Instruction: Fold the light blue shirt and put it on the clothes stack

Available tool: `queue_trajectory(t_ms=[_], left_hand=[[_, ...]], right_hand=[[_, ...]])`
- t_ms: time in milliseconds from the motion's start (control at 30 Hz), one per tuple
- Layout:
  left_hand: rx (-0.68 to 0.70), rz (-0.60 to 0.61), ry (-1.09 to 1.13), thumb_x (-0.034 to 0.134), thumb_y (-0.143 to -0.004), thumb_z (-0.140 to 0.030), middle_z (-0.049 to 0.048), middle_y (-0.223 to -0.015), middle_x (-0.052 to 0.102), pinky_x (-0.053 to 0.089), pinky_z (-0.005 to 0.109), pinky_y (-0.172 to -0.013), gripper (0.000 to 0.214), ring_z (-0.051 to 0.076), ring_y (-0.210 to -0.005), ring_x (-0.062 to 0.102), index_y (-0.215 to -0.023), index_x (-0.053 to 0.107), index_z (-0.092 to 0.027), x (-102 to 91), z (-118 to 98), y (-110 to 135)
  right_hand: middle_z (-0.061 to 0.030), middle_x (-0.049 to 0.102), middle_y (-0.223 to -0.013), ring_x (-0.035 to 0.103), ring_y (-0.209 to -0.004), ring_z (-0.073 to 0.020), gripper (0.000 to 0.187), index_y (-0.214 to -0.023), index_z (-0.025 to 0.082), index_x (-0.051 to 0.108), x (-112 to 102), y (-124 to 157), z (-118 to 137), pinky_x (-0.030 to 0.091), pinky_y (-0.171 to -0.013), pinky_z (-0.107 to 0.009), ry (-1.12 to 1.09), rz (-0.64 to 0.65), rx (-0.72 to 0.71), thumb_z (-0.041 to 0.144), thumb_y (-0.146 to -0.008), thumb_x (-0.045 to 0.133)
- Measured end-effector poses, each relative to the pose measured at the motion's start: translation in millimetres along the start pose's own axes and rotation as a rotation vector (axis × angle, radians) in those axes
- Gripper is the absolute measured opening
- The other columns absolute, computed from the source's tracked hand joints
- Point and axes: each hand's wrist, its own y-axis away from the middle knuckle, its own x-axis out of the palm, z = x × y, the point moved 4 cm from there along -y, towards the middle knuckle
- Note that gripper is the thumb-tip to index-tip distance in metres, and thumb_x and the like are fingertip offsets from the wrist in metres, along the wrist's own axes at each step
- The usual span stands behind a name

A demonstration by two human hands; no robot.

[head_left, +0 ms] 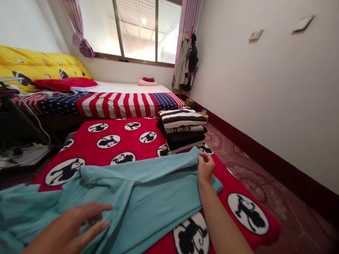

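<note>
A teal shirt (148, 190) lies spread over a red blanket (111, 137) printed with black-and-white monkey circles. My right hand (205, 167) pinches the shirt's far edge near its corner, fingers closed on the cloth. Lower left, my left hand (71, 229) rests flat on the shirt with fingers stretched out. Just beyond my right hand sits a stack of folded clothes (182, 128), a black-and-white striped piece on top.
A bed with a stars-and-stripes cover (119, 104) and red pillow (66, 84) stands behind the blanket, under a window. Tiled floor (254, 169) runs along the white right wall. Clothes hang in the far corner (186, 63). Cables and dark clutter (18, 148) lie at left.
</note>
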Motion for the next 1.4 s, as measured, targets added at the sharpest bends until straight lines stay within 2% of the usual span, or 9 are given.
queue_trajectory(t_ms=[167, 333, 433, 533, 700, 867, 967, 1100, 1400], left_hand=[[0.144, -0.142, 0.015, 0.049, -0.085, -0.058, 0.0028, -0.114, 0.070, 0.055, 0.035, -0.090, 0.044, 0.025, -0.101, 0.067, -0.113, 0.070, -0.033, -11.7, -39.7, -43.4], [0.251, -0.169, -0.062, 0.047, -0.089, -0.048, 0.0074, -0.137, 0.057, 0.046, 0.042, -0.104, 0.046, 0.026, -0.122, 0.057, -0.127, 0.062, -0.027, 31.4, -38.5, -71.3], [0.288, -0.166, -0.136, 0.045, -0.091, -0.043, 0.0072, -0.141, 0.053, 0.040, 0.048, -0.109, 0.043, 0.028, -0.130, 0.049, -0.127, 0.062, -0.028, 57.8, -31.0, -74.6], [0.278, -0.176, -0.157, 0.042, -0.092, -0.043, 0.0066, -0.145, 0.049, 0.035, 0.052, -0.112, 0.044, 0.029, -0.135, 0.044, -0.129, 0.061, -0.028, 64.1, -28.8, -73.0], [0.157, -0.183, -0.137, 0.045, -0.092, -0.045, 0.0110, -0.139, 0.054, 0.040, 0.044, -0.109, 0.044, 0.028, -0.127, 0.051, -0.123, 0.065, -0.022, 30.9, -25.9, -78.7], [-0.123, -0.578, -0.269, 0.048, -0.089, -0.040, 0.0147, -0.149, 0.038, 0.034, 0.047, -0.111, 0.048, 0.032, -0.137, 0.037, -0.132, 0.055, -0.019, -22.4, 15.9, -78.3], [-0.400, -0.762, -0.089, 0.051, -0.086, -0.043, 0.0197, -0.130, 0.055, 0.045, 0.043, -0.100, 0.057, 0.030, -0.119, 0.056, -0.134, 0.048, -0.013, -35.2, 51.4, -67.2], [-0.512, -0.713, 0.105, 0.053, -0.083, -0.048, 0.0091, -0.088, 0.070, 0.053, 0.034, -0.078, 0.060, 0.024, -0.085, 0.068, -0.130, 0.046, -0.011, -29.1, 68.4, -65.3], [-0.554, -0.604, -0.113, 0.053, -0.078, -0.036, 0.0076, -0.083, 0.070, 0.048, 0.034, -0.071, 0.038, 0.029, -0.081, 0.066, -0.111, 0.068, -0.025, -23.7, 53.9, -59.8]], right_hand=[[-0.0126, 0.060, -0.103, 0.056, -0.101, -0.0252, 0.025, -0.089, 0.016, 0.064, -24.1, 1.9, 19.1, 0.044, -0.092, -0.040, 0.025, -0.156, -0.111, 0.017, -0.072, 0.046], [-0.0112, 0.061, -0.109, 0.054, -0.110, -0.0241, 0.022, -0.097, 0.020, 0.063, -7.7, 15.4, 41.7, 0.040, -0.100, -0.042, 0.090, 0.070, -0.382, 0.020, -0.082, 0.047], [-0.0155, 0.058, -0.119, 0.051, -0.116, -0.0289, 0.034, -0.111, 0.017, 0.060, 0.3, 13.5, 26.7, 0.038, -0.101, -0.045, 0.268, 0.106, -0.286, 0.028, -0.079, 0.055], [-0.0166, 0.059, -0.117, 0.054, -0.110, -0.0313, 0.048, -0.121, 0.016, 0.056, 2.6, 8.4, 7.3, 0.042, -0.095, -0.044, 0.346, 0.167, -0.131, 0.036, -0.077, 0.058], [-0.0143, 0.062, -0.112, 0.058, -0.099, -0.0306, 0.048, -0.118, 0.019, 0.063, 1.9, 5.4, 0.2, 0.046, -0.086, -0.042, 0.414, 0.274, -0.097, 0.036, -0.073, 0.055], [-0.0142, 0.062, -0.109, 0.057, -0.098, -0.0301, 0.046, -0.111, 0.018, 0.068, 1.3, 1.9, 0.5, 0.046, -0.088, -0.044, 0.373, 0.218, -0.156, 0.037, -0.072, 0.052], [-0.0138, 0.062, -0.104, 0.057, -0.098, -0.0295, 0.042, -0.104, 0.018, 0.070, 2.1, 3.0, 2.2, 0.045, -0.089, -0.044, 0.356, 0.183, -0.218, 0.036, -0.072, 0.051], [-0.0130, 0.063, -0.100, 0.058, -0.096, -0.0295, 0.039, -0.097, 0.018, 0.072, 3.8, 5.4, 5.9, 0.046, -0.087, -0.044, 0.361, 0.186, -0.264, 0.036, -0.072, 0.050], [-0.0165, 0.062, -0.109, 0.057, -0.097, -0.0326, 0.048, -0.111, 0.016, 0.070, 5.0, 3.9, -2.6, 0.046, -0.086, -0.048, 0.441, 0.240, -0.126, 0.032, -0.069, 0.052]])
